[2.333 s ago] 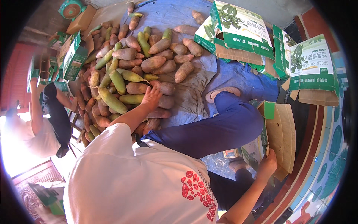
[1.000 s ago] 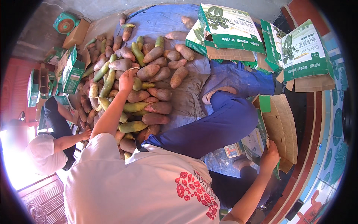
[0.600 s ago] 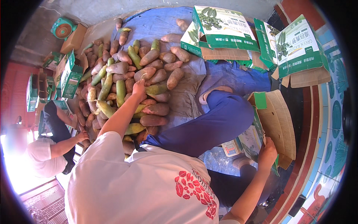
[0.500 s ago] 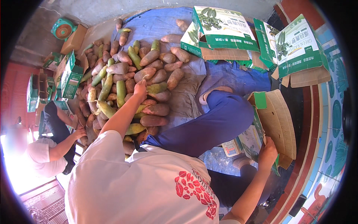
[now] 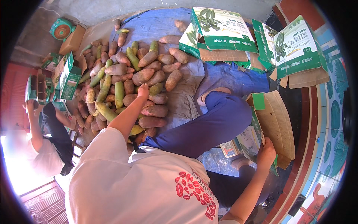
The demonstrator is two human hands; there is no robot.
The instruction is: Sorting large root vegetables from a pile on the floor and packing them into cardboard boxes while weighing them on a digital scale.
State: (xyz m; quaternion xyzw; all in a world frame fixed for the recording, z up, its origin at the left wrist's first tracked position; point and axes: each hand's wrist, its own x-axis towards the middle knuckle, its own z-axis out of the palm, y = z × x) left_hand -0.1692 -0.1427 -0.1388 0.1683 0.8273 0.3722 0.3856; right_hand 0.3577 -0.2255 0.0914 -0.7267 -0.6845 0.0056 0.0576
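Note:
My left hand [image 5: 143, 91] reaches into a large pile of radishes. Its fingers look bunched together beside a short green radish [image 5: 156, 89] and just below a brownish-red radish [image 5: 143, 77]; whether they grip anything is hidden. My right hand [image 5: 266, 153] is closed on the edge of an open cardboard box [image 5: 276, 123], which stands tilted by my knee, its brown inside showing. The radishes are mostly reddish-brown, with several green ones among them, such as a long green radish [image 5: 119, 94].
Green-and-white cartons [image 5: 225, 31] lie at the back, another carton [image 5: 300, 52] at the far right. A blue tarp [image 5: 164, 24] lies under the radishes. At the left a co-worker [image 5: 46, 153] sits near more cartons [image 5: 70, 78]. A scale keypad [image 5: 229, 148] shows beside my box.
My left hand has drawn back slightly from the brownish-red radish. My right hand stays on the box. The co-worker's hand has risen from the pile to the cartons with a dark radish.

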